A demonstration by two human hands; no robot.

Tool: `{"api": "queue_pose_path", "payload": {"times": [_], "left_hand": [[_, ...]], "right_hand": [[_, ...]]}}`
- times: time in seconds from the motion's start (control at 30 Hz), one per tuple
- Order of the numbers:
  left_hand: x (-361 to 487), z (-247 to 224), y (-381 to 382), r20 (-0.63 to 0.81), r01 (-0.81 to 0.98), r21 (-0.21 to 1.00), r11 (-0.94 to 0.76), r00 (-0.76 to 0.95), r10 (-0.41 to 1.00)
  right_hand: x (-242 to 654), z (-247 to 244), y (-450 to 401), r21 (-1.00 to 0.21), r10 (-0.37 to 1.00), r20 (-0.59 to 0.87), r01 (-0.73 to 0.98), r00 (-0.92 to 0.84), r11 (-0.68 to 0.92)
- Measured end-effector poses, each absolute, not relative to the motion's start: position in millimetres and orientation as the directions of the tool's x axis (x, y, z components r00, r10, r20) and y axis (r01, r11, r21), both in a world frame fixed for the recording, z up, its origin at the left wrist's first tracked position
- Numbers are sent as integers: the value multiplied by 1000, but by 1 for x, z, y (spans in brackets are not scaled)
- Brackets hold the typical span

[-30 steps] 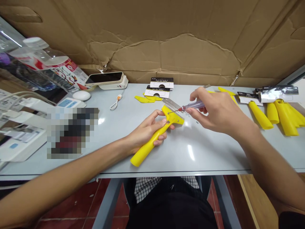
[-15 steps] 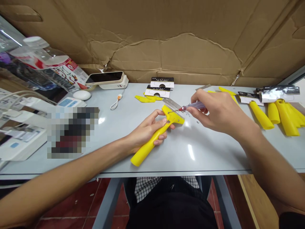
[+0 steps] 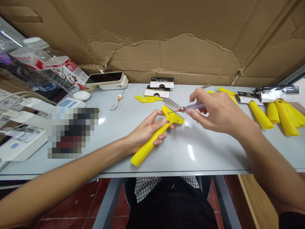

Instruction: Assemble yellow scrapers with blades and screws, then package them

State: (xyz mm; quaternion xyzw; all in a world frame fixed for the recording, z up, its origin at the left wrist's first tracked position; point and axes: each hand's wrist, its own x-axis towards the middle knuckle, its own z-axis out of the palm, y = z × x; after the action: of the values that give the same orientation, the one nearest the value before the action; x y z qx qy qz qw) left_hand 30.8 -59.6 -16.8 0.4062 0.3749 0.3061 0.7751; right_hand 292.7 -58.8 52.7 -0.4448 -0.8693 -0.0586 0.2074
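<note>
1. Head view, left hand point(image 3: 148, 128): its fingers wrap the neck of the yellow scraper point(image 3: 145, 151), thumb on top. The scraper's head lies just beyond those fingers, its handle running back toward the body. A firm grip here should stop the head twisting under the driver.
2. Head view, right hand point(image 3: 214, 109): its fingers pinch the handle of the screwdriver point(image 3: 194, 107). The shaft reaches past the thumb to the near screw point(image 3: 168, 113), just ahead of the left fingers (whether the tip is fully seated, I cannot tell).
3. Head view, technique: the shaft looks slanted, so raising the right fingers until it stands in line with the screw would likely spare the slot. Press lightly, turn in short twists, and keep the left fingertips clear of a slip.
4. Head view, surroundings: the metal blade point(image 3: 173, 104) lies ahead of the left fingers, so mind its edge. Small metal pieces point(image 3: 188, 115) lie on the desk point(image 3: 171, 159) just beside the right fingertips; avoid sweeping them away.
</note>
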Motion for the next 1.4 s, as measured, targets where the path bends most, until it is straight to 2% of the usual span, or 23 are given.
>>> {"api": "queue_pose_path", "payload": {"times": [0.17,0.4,0.67,0.93,1.17,1.4], "left_hand": [[32,-17,-59,-332,-169,860,482,533,778],[31,-17,-59,-334,-162,863,479,528,780],[31,-17,-59,-325,-166,864,476,538,778],[31,-17,-59,-326,-181,856,483,537,778],[31,-17,-59,-325,-164,865,474,537,778],[31,-17,-59,-331,-162,863,478,534,778]], "right_hand": [[291,57,-62,-168,733,372,735,-570,657],[291,53,-58,-107,751,402,787,-525,608],[291,57,-62,-185,734,372,729,-568,658],[293,50,-56,-100,727,425,771,-539,629],[290,55,-62,-210,717,396,704,-573,679],[290,49,-58,-163,734,416,749,-537,642]]}}
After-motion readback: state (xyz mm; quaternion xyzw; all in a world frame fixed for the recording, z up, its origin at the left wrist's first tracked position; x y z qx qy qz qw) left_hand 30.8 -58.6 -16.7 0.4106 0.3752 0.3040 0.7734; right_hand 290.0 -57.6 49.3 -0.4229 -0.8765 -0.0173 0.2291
